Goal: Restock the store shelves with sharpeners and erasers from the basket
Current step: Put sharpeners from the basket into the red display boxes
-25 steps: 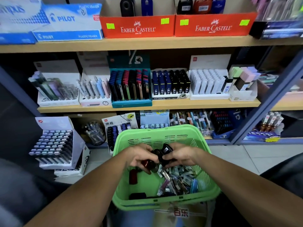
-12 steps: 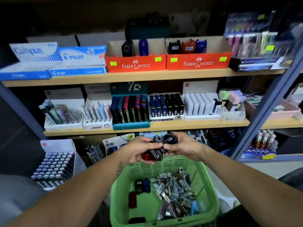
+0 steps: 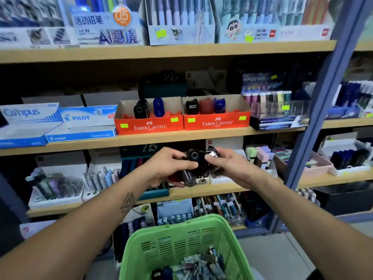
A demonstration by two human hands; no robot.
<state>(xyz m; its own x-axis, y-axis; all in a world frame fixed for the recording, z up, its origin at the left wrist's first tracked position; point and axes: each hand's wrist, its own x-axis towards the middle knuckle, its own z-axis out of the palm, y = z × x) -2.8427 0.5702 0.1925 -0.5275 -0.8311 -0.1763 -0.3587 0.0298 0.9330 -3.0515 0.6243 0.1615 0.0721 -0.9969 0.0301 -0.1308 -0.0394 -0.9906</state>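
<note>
Both hands raised together in front of the shelving, above the green basket (image 3: 181, 245). Left hand (image 3: 167, 168) has fingers curled round a cluster of sharpeners (image 3: 191, 168): one black with a round hole facing the camera, one dark and glossy lower down, a red one partly hidden under the palm. Right hand (image 3: 228, 164) pinches a black sharpener with a pale label (image 3: 212, 153) between thumb and fingers, right beside the left-hand cluster; cannot tell whether the two lots touch. Exact count of sharpeners held: cannot tell, motion blur. A triangular tattoo shows on the left forearm (image 3: 129, 203). Basket sits low in the frame, below the hands; inside it a heap of small wrapped items (image 3: 201, 265), too blurred to say which are erasers, and at least two dark sharpeners at its left side (image 3: 161, 273). On the shelf above the hands stand two orange Faber-Castell display boxes side by side: the left box (image 3: 149, 124) holds one black and one blue sharpener, the right box (image 3: 217, 121) one black, one red, one blue. Left of those boxes, Pilot plastic eraser boxes (image 3: 80, 126) and a Campus box (image 3: 26, 122). Top shelf carries mechanical-pencil displays (image 3: 179, 21). A grey-blue shelf upright (image 3: 323, 93) runs diagonally at right.
</note>
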